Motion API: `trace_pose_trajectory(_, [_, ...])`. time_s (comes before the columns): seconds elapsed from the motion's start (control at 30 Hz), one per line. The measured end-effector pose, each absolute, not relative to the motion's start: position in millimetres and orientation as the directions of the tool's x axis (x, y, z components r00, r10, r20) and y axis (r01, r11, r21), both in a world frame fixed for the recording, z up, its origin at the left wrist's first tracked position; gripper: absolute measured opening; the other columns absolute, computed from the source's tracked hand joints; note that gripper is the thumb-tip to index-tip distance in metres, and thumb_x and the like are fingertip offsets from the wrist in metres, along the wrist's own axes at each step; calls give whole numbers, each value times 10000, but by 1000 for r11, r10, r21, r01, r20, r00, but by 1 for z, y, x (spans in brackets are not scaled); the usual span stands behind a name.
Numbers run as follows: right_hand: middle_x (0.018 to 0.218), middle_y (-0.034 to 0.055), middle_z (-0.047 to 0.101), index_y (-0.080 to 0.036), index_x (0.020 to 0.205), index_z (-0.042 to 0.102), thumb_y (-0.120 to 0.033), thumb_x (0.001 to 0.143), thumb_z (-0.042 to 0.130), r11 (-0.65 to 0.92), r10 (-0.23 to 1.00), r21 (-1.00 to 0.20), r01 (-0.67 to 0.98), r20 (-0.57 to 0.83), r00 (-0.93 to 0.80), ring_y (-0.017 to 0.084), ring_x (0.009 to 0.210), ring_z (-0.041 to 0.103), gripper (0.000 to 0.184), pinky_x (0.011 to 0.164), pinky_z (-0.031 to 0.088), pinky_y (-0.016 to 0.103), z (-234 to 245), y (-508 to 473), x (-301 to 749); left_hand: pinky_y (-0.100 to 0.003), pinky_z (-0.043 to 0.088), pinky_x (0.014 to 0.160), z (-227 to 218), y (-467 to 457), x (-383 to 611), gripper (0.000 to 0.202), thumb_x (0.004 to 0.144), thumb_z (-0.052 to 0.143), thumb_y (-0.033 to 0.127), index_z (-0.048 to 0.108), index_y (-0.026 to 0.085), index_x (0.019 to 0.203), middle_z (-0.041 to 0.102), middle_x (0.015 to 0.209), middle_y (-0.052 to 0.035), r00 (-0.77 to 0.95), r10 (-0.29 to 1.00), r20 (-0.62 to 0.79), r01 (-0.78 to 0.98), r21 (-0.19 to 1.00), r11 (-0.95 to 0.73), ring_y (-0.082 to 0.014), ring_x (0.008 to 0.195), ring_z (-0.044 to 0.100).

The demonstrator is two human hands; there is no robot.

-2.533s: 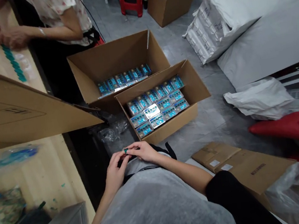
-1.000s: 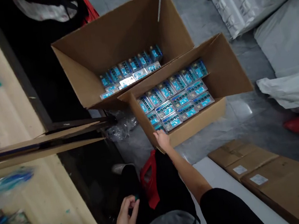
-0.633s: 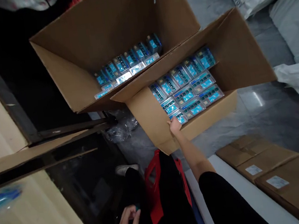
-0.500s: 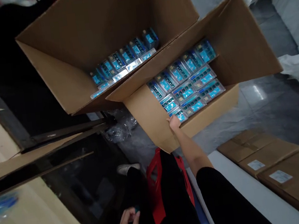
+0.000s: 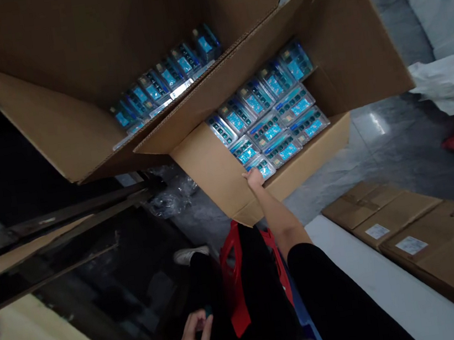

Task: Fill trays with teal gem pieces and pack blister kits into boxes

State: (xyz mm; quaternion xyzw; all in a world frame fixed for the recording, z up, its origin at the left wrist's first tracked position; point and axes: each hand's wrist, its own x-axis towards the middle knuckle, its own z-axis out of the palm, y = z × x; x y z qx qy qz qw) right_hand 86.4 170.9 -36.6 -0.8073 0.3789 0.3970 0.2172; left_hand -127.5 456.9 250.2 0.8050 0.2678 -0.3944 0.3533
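Observation:
My right hand (image 5: 255, 178) is closed at the edge of the bent cardboard flap (image 5: 208, 169), right beside the nearest see-through plastic case (image 5: 267, 169); its thumb lies over the flap and the other fingertips are mostly hidden. Several such cases with blue labels and dark green pieces inside stand in rows in the near open carton (image 5: 317, 152). Low in the view, my left hand (image 5: 194, 339) pinches a small dark teal piece (image 5: 207, 310) between thumb and fingers, in front of my dark trousers. Its exact kind is too small to make out.
A second open carton (image 5: 31, 115) with similar cases (image 5: 153, 85) stands behind the first. Closed cartons (image 5: 432, 238) lie at the right beside a white surface (image 5: 360, 264). Crumpled plastic film (image 5: 171, 194) is on the floor, and a red stool (image 5: 234, 280) is under me.
The view has shifted, so the cartons appear lower left and somewhat larger. My right hand stays at the flap's edge, and my left hand still pinches the small teal piece.

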Motion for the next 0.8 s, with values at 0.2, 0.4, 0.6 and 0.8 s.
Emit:
trace_pose_trajectory(0.2, [1150,81,623,-153,1202,567,-358,933,563,-582,-450,-75,-810,-800,397,190,995,632,338,853,551,398,-12,176,81,-322,577,743,263,450,-119,550,684,568,758,656,223,775,709,783,-55,583,176,-793,699,380,-606,-225,746,697])
trace_pose_trajectory(0.4, [1213,89,608,-162,1213,569,-338,939,556,-604,-437,-171,-778,-746,503,204,1059,619,326,910,531,425,36,193,65,-304,563,720,283,450,-117,571,680,551,777,654,219,743,685,748,-48,635,152,-758,668,439,-601,-211,729,680])
trace_pose_trajectory(0.6, [1309,119,571,-167,1372,446,-257,954,523,-604,-372,-310,-734,-705,604,234,1159,590,434,993,478,457,99,228,33,-294,537,693,307,449,-112,603,621,571,814,636,215,651,672,736,-52,685,163,-710,670,528,-522,-191,694,650])
trace_pose_trajectory(0.8, [1290,102,561,-172,1261,537,-314,941,551,-557,-142,-432,-709,-792,594,226,1137,579,351,960,500,462,159,279,3,-295,522,694,336,458,-123,618,558,609,820,593,204,607,663,703,-36,665,284,-691,746,591,-307,-179,684,627])
